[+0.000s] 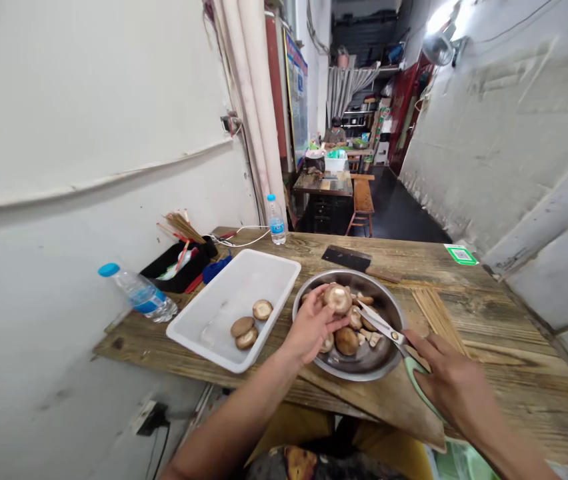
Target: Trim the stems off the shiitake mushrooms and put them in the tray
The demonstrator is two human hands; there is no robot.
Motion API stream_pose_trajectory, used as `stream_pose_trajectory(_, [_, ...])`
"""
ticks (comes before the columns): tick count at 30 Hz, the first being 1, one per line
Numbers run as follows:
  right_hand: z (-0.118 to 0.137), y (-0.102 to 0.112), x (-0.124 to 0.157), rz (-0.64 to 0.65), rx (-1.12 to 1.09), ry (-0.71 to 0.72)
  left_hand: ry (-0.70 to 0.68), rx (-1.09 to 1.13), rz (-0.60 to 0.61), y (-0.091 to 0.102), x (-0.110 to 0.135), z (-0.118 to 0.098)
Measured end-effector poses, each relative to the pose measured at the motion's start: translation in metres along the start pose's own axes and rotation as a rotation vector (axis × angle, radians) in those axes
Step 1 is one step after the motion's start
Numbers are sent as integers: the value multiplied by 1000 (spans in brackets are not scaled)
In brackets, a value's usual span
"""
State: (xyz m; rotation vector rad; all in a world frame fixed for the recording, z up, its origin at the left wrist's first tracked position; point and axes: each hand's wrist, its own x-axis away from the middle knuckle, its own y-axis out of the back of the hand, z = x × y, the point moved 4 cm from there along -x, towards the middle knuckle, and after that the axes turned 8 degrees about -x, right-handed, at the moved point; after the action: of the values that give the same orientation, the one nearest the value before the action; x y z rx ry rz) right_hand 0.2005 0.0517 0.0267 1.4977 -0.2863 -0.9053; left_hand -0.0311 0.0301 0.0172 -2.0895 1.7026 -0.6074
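Note:
My left hand [311, 325] is closed around a brown mushroom [338, 299], its pale underside turned up, above a round metal bowl [395, 363]. In my right hand [441, 373] is a pair of scissors [398, 339] with green handles. The blades are parted slightly and point at the held mushroom from its right. Inside the bowl lie several whole mushrooms [347, 341] and cut stem pieces [371, 339]. Left of the bowl, a white plastic tray [224, 279] holds three mushrooms [263, 309].
Behind the bowl lies a cleaver [348, 258]; bamboo skewers [439, 320] are at its right. Water bottles [277, 223] and a black box [169, 267] of skewers stand along the left side. A wooden board [379, 400] lies under the bowl. A person [335, 133] sits at a far table.

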Motion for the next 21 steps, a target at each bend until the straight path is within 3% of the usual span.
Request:
stream_pose_trajectory(10, [6, 13, -42, 180, 169, 51, 57, -60, -75, 1, -6, 0])
stream_pose_trajectory(21, [11, 23, -53, 331, 191, 34, 20, -51, -82, -5, -2, 7])
